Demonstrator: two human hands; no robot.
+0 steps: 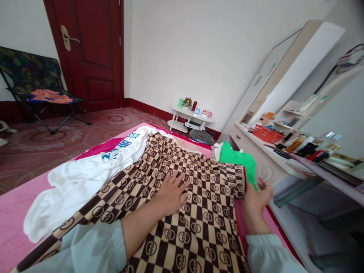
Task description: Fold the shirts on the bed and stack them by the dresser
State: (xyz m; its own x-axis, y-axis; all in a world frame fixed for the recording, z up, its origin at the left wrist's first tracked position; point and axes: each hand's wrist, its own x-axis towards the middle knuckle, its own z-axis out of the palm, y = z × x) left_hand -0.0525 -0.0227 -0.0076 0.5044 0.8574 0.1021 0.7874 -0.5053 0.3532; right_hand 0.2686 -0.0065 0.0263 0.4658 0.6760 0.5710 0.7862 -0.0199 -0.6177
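Garment (197, 206), checkered, under flat left hand (171, 193); right hand (256, 199) at sleeve edge (243, 178)

White wall (182, 49), red door (98, 45), patterned reddish floor (116, 120); folding chair (30, 74) near door, low white stand (190, 113)

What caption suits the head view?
Left hand flat on a checkered garment, right hand at its sleeve, white clothing alongside.

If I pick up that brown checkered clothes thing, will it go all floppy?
Probably, yes: the checkered garment already lies in soft wrinkles. It may feel a bit slippery, because it looks smooth. And it's likely light, since its fabric seems thin.
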